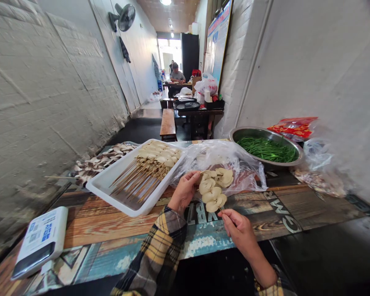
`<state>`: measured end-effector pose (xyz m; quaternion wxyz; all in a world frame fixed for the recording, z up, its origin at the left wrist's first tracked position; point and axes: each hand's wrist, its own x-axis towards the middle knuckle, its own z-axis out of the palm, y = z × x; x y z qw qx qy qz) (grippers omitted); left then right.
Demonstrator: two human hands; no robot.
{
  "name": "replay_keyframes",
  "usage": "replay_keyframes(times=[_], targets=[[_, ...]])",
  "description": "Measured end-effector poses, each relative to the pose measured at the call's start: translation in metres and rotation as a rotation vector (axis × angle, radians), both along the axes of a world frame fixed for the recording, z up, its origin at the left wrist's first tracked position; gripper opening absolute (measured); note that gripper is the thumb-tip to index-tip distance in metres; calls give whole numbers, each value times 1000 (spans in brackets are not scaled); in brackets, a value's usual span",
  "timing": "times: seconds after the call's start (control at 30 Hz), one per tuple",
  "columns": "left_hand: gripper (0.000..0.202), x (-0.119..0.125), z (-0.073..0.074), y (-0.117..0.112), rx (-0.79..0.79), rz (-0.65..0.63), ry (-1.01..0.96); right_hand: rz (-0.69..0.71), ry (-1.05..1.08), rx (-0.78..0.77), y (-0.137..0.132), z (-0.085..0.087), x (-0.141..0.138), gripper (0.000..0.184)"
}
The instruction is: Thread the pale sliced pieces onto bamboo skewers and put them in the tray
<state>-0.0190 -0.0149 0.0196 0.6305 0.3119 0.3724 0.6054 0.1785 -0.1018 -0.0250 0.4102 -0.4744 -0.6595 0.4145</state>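
Observation:
My left hand (pixel 185 190) pinches a pale round slice at the top of a skewer of pale slices (pixel 213 193). My right hand (pixel 239 227) is closed on the thin stick's lower end, just below the stacked slices. Both hands are over the wooden table (pixel 111 224), in front of a clear plastic bag (pixel 231 162) that holds more of the same slices. To the left stands a white tray (pixel 109 190) filled with several finished skewers (pixel 148 168), their sticks pointing toward me.
A second tray of dark mushroom skewers (pixel 101 161) lies behind the white one. A steel bowl of green stalks (pixel 267 148) and plastic bags (pixel 319 164) sit at the right. A white device (pixel 40 240) rests at the left edge. A person sits far down the corridor (pixel 176 75).

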Motion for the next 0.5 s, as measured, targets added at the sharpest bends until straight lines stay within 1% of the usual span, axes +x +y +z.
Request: replay_keyframes(times=[0.1,0.2,0.5], targets=[[35,0,-1,0,-4,22,-7,5,-22,18,0,1,-1,31],[37,1,0,-1,-6,-3,-10,8,-60,52,1,2,-1,32],[35,-1,-3,-2,-49,-11,91,14,-86,80,2,-5,1,34]])
